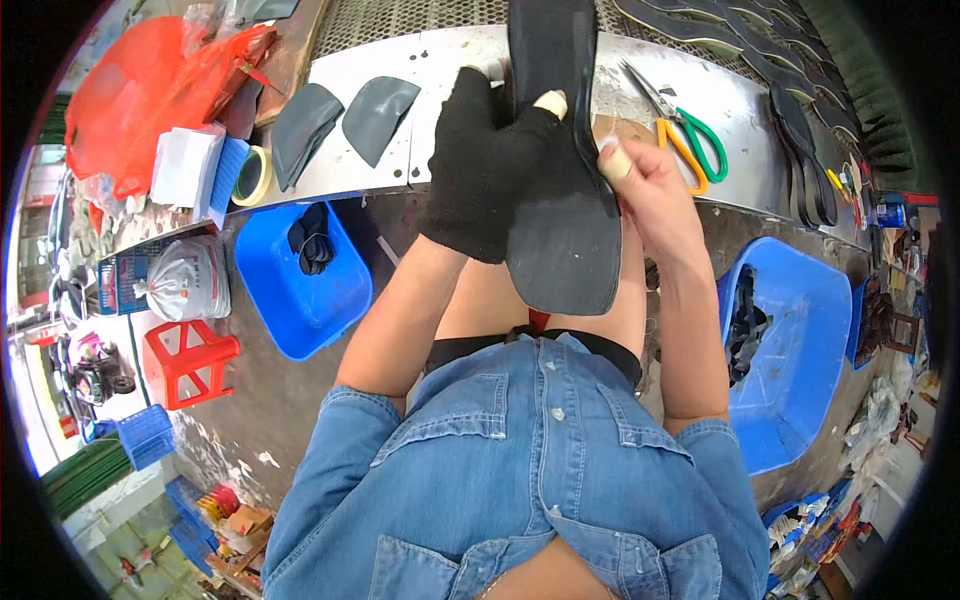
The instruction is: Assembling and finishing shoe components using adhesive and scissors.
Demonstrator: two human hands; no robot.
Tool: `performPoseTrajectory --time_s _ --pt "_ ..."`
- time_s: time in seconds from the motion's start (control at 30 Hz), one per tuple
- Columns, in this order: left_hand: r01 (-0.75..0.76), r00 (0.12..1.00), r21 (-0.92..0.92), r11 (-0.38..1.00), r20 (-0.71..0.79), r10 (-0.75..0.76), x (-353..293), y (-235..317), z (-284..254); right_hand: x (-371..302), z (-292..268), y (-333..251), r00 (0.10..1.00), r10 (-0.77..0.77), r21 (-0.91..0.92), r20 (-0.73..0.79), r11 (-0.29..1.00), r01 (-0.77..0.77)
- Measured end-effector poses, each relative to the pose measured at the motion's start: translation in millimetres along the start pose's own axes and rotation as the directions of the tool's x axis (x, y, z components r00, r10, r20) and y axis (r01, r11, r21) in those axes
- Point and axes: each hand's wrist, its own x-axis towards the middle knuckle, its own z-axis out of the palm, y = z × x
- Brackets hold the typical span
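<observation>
A long black shoe sole hangs over the bench's near edge, its broad smooth end toward me. My left hand, in a black fingerless glove, is closed on its left side, the thumb lying across the narrow middle. On the opposite edge, my bare right hand pinches the rim between thumb and fingers. Some fingers of both hands are hidden. Right of the sole lie scissors with one green and one orange handle, blades apart. Grey cut pieces rest to the left, some stacked.
More black soles lie on the mesh and at the bench's right end. A tape roll and red plastic bag occupy the left. Blue tubs flank my legs, left and right; a red stool stands left.
</observation>
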Motion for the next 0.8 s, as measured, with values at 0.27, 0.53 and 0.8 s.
performPoseTrajectory --time_s 0.27,0.53,0.8 --pt "-0.018 1.000 -0.022 1.000 -0.019 0.018 -1.9 -10.8 6.1 -5.0 3.9 -3.5 0.992 -0.122 -0.418 0.044 0.899 0.129" --pt "0.425 0.899 -0.640 0.640 0.381 -0.216 -0.7 -16.0 -11.6 -0.3 -1.8 -14.6 0.969 -0.246 -0.179 -0.007 0.954 0.241" --pt "0.358 0.869 -0.095 0.929 0.397 -0.294 -18.3 -3.4 -17.4 -1.6 -2.8 -17.7 0.961 -0.277 -0.279 -0.003 0.923 0.265"
